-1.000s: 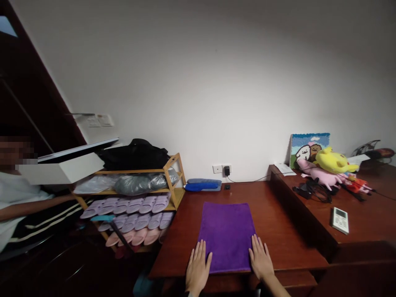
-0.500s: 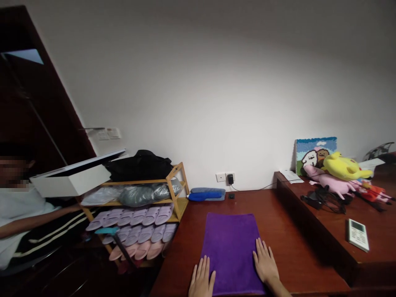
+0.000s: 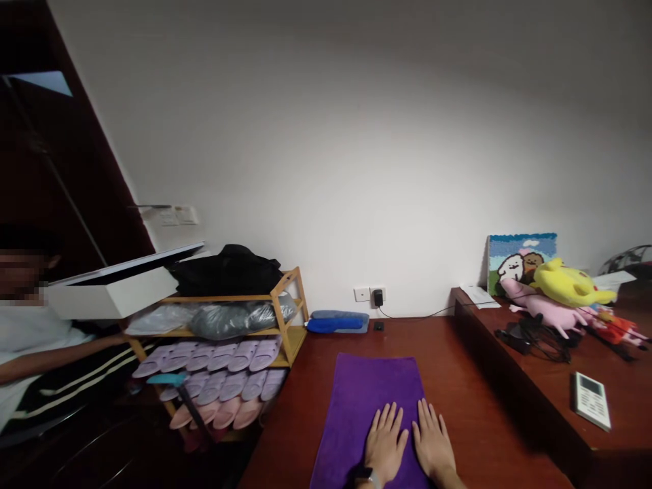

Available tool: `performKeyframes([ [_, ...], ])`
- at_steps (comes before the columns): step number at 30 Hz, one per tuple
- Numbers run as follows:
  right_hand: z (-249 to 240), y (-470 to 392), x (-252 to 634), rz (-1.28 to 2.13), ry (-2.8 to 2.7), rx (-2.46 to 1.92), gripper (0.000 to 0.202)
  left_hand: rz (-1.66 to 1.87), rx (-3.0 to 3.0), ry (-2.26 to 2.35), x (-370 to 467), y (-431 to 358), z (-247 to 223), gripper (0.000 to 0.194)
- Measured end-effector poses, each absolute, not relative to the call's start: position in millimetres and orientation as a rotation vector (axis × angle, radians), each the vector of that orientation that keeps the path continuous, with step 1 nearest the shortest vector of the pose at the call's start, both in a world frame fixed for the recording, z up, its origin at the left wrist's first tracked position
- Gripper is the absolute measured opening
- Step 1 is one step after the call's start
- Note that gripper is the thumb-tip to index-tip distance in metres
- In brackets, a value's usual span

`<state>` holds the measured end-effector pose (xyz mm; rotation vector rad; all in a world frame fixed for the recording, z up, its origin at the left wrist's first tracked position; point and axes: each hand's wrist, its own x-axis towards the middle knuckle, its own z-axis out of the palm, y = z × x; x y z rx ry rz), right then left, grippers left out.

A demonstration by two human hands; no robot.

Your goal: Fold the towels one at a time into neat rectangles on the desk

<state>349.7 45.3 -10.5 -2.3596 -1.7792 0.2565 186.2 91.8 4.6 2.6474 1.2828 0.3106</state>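
Note:
A purple cloth [image 3: 351,414] lies spread flat on the reddish-brown wooden table [image 3: 293,421]. My left hand [image 3: 386,441] rests flat on the cloth, right of its middle, fingers stretched out and holding nothing. A watch is on that wrist. Close beside it, my right hand [image 3: 432,438] lies palm down across the cloth's right edge, its fingers also straight and holding nothing. The near end of the cloth runs out of view at the bottom.
Folded blue cloths [image 3: 337,322] lie by the wall. On the raised surface at right are plush toys [image 3: 568,284], cables and a white remote-like device [image 3: 591,401]. A wooden rack [image 3: 286,319] holds slippers at left, where another person [image 3: 45,346] sits.
My left hand has moved right, from the cloth's left edge onto the cloth beside my right hand. My right hand stays near the right edge. The cloth's near left part has shifted left.

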Motion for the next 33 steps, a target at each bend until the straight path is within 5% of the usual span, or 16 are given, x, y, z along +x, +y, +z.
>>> performKeyframes([
  [10, -11, 44, 350, 0.254, -1.798, -2.409, 0.073, 0.165, 2.401, 1.907, 48, 97, 16, 0.067],
  [23, -10, 84, 353, 0.245, -1.796, -2.315, 0.076, 0.310, 2.433, 1.864, 32, 109, -29, 0.063],
  [33, -58, 119, 360, 0.161, -1.759, -2.322, 0.074, 0.348, 2.440, 1.843, 22, 133, -56, 0.062],
])
